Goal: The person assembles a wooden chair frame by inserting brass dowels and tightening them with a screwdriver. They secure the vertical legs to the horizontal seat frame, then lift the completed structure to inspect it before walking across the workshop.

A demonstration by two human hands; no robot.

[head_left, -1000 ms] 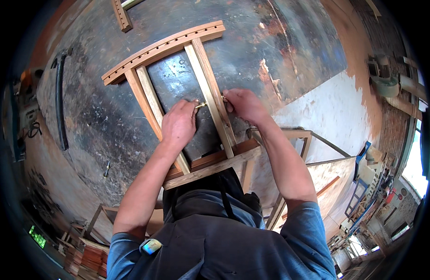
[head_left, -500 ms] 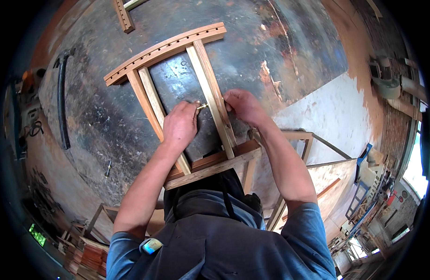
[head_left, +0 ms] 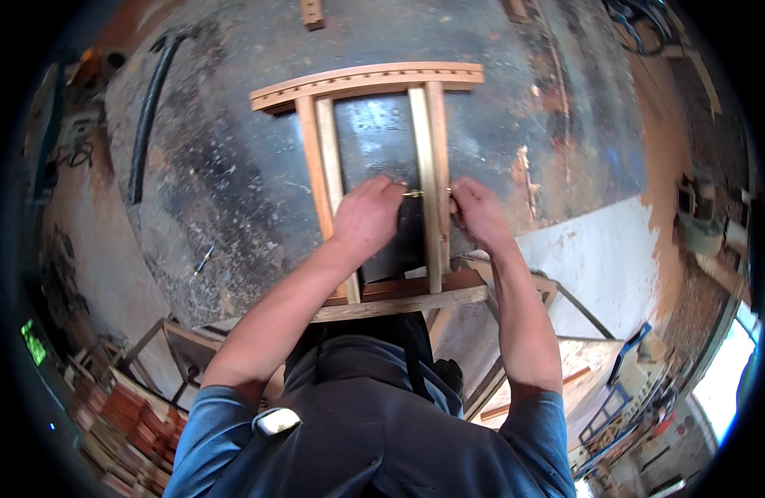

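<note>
A wooden frame (head_left: 436,166) lies on the dark worktop, with two pairs of slats between a curved top rail (head_left: 366,80) and a straight bottom rail (head_left: 399,300). The curved rail has a row of small dark holes. Inside the frame, my left hand (head_left: 370,217) is closed in a pinch on a small brass-coloured metal fitting (head_left: 412,194), which reaches the right pair of slats. On the outer side of that same pair, my right hand (head_left: 480,214) is closed with its fingertips against the slat. A tiny shiny bit shows at them, too small to name.
A long black bar (head_left: 150,120) and a small metal piece (head_left: 204,260) lie on the worktop (head_left: 233,166) to the left. Wooden pieces (head_left: 313,13) show at the far edge. A wooden framework (head_left: 548,290) stands near on the right.
The view has turned and shifted, so the frame now appears straighter and farther right. Both hands stay at the right pair of slats, with the brass-coloured fitting still in my left fingers.
</note>
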